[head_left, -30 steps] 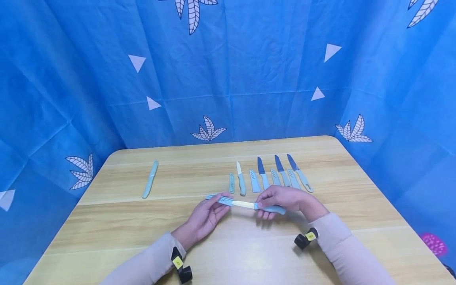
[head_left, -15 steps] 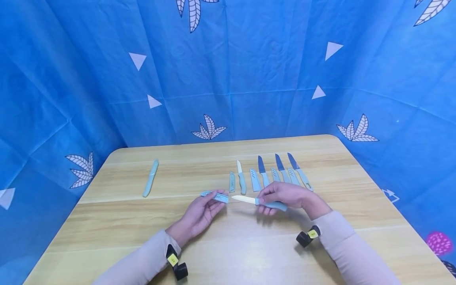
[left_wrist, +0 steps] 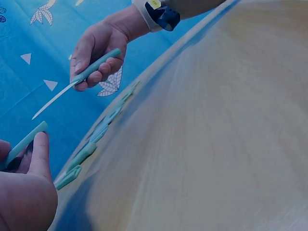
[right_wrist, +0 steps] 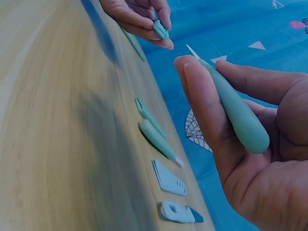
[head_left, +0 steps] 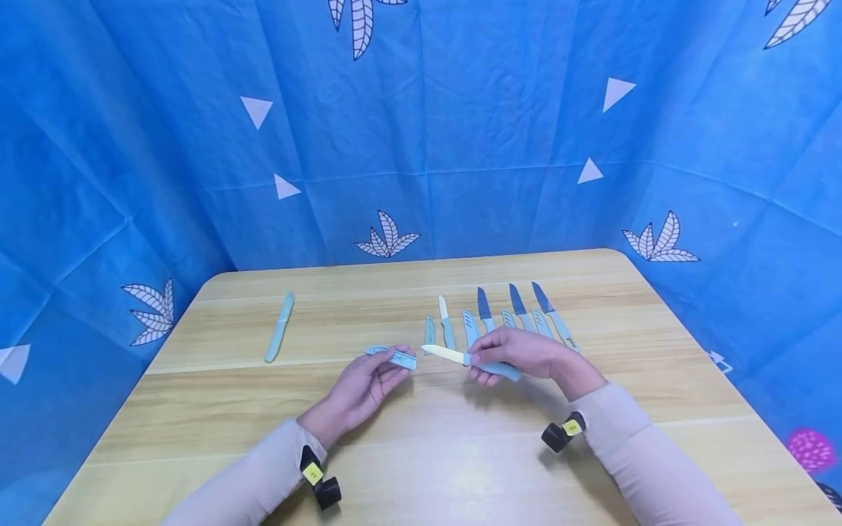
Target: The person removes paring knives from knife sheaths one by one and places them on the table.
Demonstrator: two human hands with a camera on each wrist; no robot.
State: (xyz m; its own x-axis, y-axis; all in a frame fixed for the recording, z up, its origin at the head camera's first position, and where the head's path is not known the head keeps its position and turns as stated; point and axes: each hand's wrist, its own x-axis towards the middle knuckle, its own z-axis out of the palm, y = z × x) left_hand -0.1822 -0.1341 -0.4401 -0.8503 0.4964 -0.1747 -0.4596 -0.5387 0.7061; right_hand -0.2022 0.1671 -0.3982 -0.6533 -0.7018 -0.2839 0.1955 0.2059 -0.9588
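A light-blue slotted knife sheath [head_left: 403,359] is pinched between the thumb and fingers of my left hand [head_left: 363,386]. My right hand [head_left: 516,354] grips a small knife by its pale blue-green handle [right_wrist: 240,113]. Its bare whitish blade [head_left: 444,353] points left toward the sheath's mouth, with a gap between the two. Both hands are raised above the table, as the left wrist view shows with the knife [left_wrist: 96,66] and sheath [left_wrist: 29,139] apart. Behind the hands lie a green sheath [head_left: 430,332] and a white-bladed knife [head_left: 447,325].
To the right lie several dark-bladed knives [head_left: 485,307] beside light-blue sheaths [head_left: 470,327], partly behind my right hand. A sheathed knife [head_left: 280,329] lies alone at the left of the wooden table [head_left: 217,409]. A blue patterned curtain [head_left: 500,212] surrounds the table's far side.
The knife blade has come out of the sheath and the hands have drawn apart. My left hand has shifted left with the sheath; the knife's tip has tilted upward.
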